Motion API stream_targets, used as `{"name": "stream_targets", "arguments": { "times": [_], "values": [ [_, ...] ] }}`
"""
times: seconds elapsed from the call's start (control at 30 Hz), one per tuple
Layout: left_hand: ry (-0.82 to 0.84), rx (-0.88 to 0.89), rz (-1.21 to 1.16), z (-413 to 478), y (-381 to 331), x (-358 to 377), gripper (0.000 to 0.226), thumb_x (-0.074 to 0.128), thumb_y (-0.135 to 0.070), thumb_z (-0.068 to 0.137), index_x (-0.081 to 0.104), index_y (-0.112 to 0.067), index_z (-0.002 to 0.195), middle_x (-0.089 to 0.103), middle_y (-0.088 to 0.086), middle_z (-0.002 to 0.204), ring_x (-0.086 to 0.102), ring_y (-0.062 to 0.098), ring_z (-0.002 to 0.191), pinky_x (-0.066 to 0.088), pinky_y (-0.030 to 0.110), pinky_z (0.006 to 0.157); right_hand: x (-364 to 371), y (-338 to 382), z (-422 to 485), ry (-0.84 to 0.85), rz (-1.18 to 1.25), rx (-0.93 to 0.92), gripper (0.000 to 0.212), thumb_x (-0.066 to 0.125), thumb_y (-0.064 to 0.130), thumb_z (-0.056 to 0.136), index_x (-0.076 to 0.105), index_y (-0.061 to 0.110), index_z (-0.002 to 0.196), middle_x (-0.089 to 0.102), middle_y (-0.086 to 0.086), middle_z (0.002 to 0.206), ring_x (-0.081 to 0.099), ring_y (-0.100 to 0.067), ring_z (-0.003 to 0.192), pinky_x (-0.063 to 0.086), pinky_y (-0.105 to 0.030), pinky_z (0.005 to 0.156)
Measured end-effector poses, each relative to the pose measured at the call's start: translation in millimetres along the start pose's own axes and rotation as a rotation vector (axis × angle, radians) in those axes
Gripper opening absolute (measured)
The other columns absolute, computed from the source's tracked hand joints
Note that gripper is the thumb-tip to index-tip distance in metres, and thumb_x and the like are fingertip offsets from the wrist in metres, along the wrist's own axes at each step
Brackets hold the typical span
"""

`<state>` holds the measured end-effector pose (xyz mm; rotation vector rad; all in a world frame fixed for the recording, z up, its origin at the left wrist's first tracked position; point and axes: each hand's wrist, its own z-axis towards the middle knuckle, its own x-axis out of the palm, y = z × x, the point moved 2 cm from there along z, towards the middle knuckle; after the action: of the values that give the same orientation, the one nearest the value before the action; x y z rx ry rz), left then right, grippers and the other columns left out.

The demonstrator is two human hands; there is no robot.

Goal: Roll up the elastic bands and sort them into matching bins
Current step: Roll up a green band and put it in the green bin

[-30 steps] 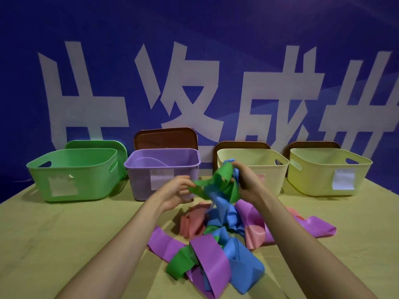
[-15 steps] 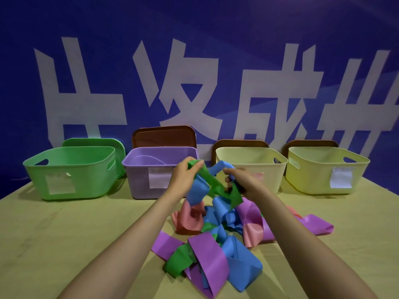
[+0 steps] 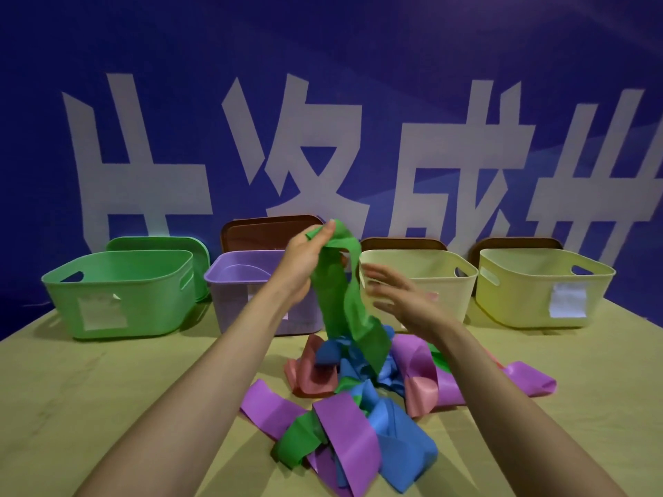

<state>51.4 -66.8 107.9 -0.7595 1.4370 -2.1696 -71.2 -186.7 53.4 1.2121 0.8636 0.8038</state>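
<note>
My left hand pinches the top end of a green elastic band and holds it up over the pile; the band hangs down in a loop to the heap. My right hand hovers just right of the band with fingers spread, holding nothing. Below lies a tangled pile of bands in purple, blue, pink and green. Behind stand a green bin, a purple bin, a cream bin and a yellow bin.
The bins stand in a row along the back of the wooden table, each with a white label. Lids lean behind them: a green lid and brown lids. A blue banner wall closes the back.
My left hand has lifted the green band up and free of the blue one, which dropped back onto the pile. My right hand let go and opened beside the band.
</note>
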Motion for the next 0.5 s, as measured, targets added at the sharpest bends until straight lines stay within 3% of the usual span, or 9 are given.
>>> {"name": "stream_targets", "arguments": {
  "times": [0.07, 0.13, 0.2, 0.27, 0.37, 0.43, 0.5],
  "values": [
    [0.017, 0.021, 0.023, 2.4, -10.3, 6.3, 0.023, 0.054, -0.033, 0.094, 0.064, -0.013, 0.099, 0.070, 0.005, 0.088, 0.067, 0.017, 0.080, 0.054, 0.033, 0.077, 6.8, 19.0, 1.6, 0.029, 0.149, -0.041, 0.028, 0.049, 0.035, 0.094, 0.060, 0.022, 0.116, 0.062, -0.009, 0.118, 0.059, -0.019, 0.099, 0.046, -0.031, 0.087],
    [0.025, 0.050, 0.013, 5.4, -23.0, 10.3, 0.021, 0.054, -0.033, 0.094, 0.062, -0.013, 0.097, 0.068, 0.004, 0.084, 0.066, 0.017, 0.079, 0.055, 0.034, 0.076, 10.7, 36.1, -0.7, 0.058, 0.034, -0.103, 0.035, 0.057, 0.042, 0.086, 0.063, 0.016, 0.108, 0.066, -0.008, 0.101, 0.061, -0.019, 0.086, 0.047, -0.031, 0.078],
    [0.011, 0.084, 0.012, 8.9, -35.9, 11.5, 0.019, 0.053, -0.032, 0.095, 0.060, -0.014, 0.092, 0.065, 0.003, 0.079, 0.064, 0.016, 0.073, 0.054, 0.033, 0.072, 6.4, 49.9, 0.0, 0.051, -0.109, -0.180, 0.033, 0.067, 0.028, 0.084, 0.062, 0.005, 0.106, 0.066, -0.008, 0.088, 0.062, -0.017, 0.077, 0.049, -0.030, 0.072],
    [-0.051, 0.141, 0.098, 12.1, -46.2, 9.0, 0.018, 0.052, -0.031, 0.097, 0.059, -0.016, 0.089, 0.061, 0.002, 0.077, 0.060, 0.015, 0.068, 0.051, 0.031, 0.067, -4.0, 63.4, 2.0, -0.020, -0.228, -0.234, 0.022, 0.066, 0.018, 0.087, 0.064, 0.000, 0.100, 0.060, -0.005, 0.074, 0.057, -0.013, 0.067, 0.048, -0.026, 0.065],
    [-0.117, 0.233, 0.315, 17.7, -53.4, -2.7, 0.020, 0.052, -0.034, 0.096, 0.061, -0.020, 0.086, 0.056, -0.003, 0.079, 0.052, 0.012, 0.074, 0.042, 0.027, 0.068, -24.7, 79.8, 4.1, -0.114, -0.414, -0.239, 0.013, 0.066, 0.019, 0.087, 0.067, 0.009, 0.094, 0.063, -0.011, 0.083, 0.056, -0.018, 0.076, 0.045, -0.033, 0.073],
    [-0.092, 0.218, 0.411, 22.0, -49.7, -12.9, 0.020, 0.056, -0.038, 0.093, 0.062, -0.019, 0.090, 0.059, -0.003, 0.086, 0.054, 0.013, 0.082, 0.041, 0.024, 0.070, -35.0, 87.7, 4.2, -0.223, -0.407, -0.254, 0.008, 0.058, 0.011, 0.090, 0.065, 0.013, 0.088, 0.060, -0.015, 0.082, 0.052, -0.021, 0.076, 0.042, -0.032, 0.071],
    [-0.004, 0.147, 0.484, 24.0, -34.8, -20.4, 0.023, 0.067, -0.031, 0.086, 0.063, -0.013, 0.100, 0.062, 0.000, 0.095, 0.057, 0.013, 0.087, 0.046, 0.020, 0.073, -38.9, 91.8, 4.3, -0.335, -0.274, -0.221, 0.023, 0.047, 0.008, 0.095, 0.062, 0.016, 0.080, 0.054, -0.007, 0.072, 0.046, -0.016, 0.067, 0.037, -0.028, 0.064]
  ]
}}
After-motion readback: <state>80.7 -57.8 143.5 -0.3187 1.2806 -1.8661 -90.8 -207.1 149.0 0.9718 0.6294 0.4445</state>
